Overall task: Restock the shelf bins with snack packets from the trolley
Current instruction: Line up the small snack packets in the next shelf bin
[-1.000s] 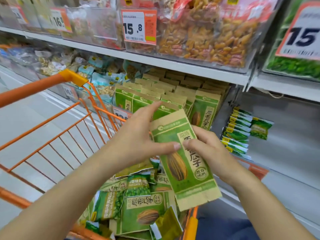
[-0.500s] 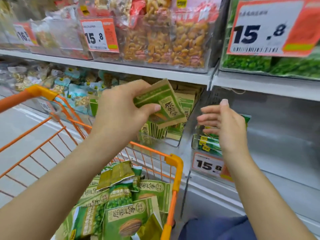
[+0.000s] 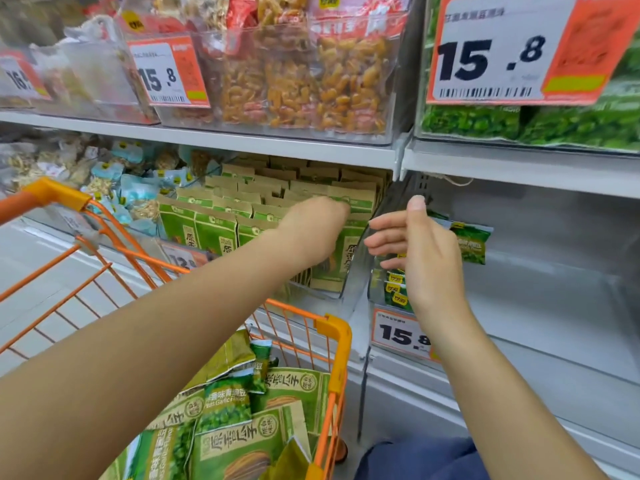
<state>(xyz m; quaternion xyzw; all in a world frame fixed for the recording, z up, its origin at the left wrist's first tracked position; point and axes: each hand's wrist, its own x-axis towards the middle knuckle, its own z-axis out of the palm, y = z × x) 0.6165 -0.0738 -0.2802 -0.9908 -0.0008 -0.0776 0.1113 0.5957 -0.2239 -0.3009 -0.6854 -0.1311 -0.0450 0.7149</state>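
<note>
The left hand [image 3: 313, 230] slots a sunflower-seed packet [image 3: 341, 258] upright at the shelf bin's [image 3: 349, 289] right edge to match its rows, while the right hand [image 3: 420, 251] hovers relaxed, holding nothing

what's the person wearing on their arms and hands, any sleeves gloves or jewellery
Nothing shows on either: the left hand and right hand are bare, with no gloves, rings, watch or bracelet in view. Both forearms are uncovered right to the frame edge, so no sleeves show.

One head-worn wide-angle view looks forward and down, close over the orange trolley [image 3: 332, 341] toward the shelf bins [image 3: 360, 282].
</note>
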